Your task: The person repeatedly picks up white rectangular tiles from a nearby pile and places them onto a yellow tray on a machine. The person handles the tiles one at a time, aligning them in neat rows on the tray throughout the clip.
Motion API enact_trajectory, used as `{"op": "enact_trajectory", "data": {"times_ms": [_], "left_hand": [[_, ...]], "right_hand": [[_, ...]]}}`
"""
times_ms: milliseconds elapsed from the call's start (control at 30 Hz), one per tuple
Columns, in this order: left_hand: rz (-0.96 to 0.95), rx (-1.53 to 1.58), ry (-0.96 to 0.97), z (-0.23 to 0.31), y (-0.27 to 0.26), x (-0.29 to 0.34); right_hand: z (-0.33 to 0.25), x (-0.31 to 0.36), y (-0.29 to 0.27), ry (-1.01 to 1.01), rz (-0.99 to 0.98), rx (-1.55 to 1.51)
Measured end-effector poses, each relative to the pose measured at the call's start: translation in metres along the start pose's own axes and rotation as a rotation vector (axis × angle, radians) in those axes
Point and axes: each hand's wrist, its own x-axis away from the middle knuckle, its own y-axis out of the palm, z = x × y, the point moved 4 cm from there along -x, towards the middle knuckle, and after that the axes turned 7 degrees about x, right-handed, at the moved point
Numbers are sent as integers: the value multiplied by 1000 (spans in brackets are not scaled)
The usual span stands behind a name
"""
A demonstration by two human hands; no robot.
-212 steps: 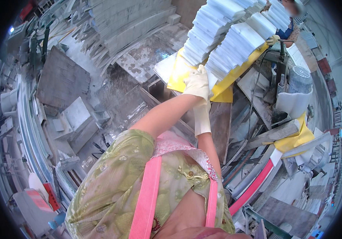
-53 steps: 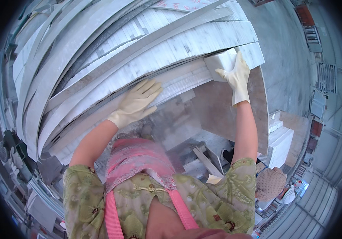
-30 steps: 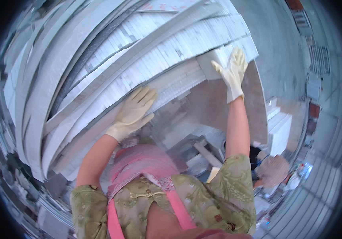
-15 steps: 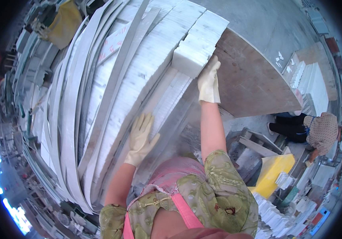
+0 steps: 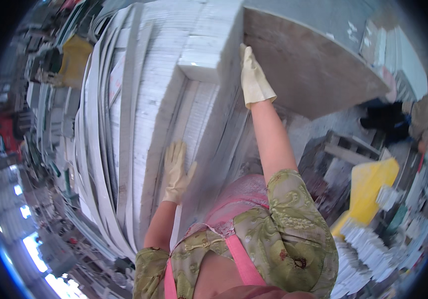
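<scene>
Head view shows a tall stack of white sheets [image 5: 174,94] filling the upper middle of the picture, its long pale edges running down toward the person's chest. At the top of that stack a smaller white bundle [image 5: 209,45] juts out past the sheets below it. The right hand [image 5: 254,77], in a cream glove, lies flat against the right side face of the stack just under the bundle, fingers stretched out straight and together, pressing rather than gripping. The left hand [image 5: 175,172], also gloved, rests lower down on the front of the stack, fingers spread open and laid on the sheets, holding nothing. Right of the stack and touching its top corner lies a broad brown board [image 5: 308,70]. Well to the right of the stack, lower down, sits a yellow sheet [image 5: 368,187] with more white bundles [image 5: 368,249] beside it, and another person [image 5: 423,119] crouches near the far right rim.
</scene>
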Motion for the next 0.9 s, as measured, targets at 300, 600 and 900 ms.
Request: {"op": "enact_trajectory", "data": {"times_ms": [300,600,900], "left_hand": [[10,-68,4,4,4,-2],[20,-20,-7,6,-1,0],[32,5,9,1,-1,1]], "right_hand": [[-115,1,-13,-456,34,811],[-93,14,108,-785,-153,1730],[-77,25,103,-776,-17,1562]]}}
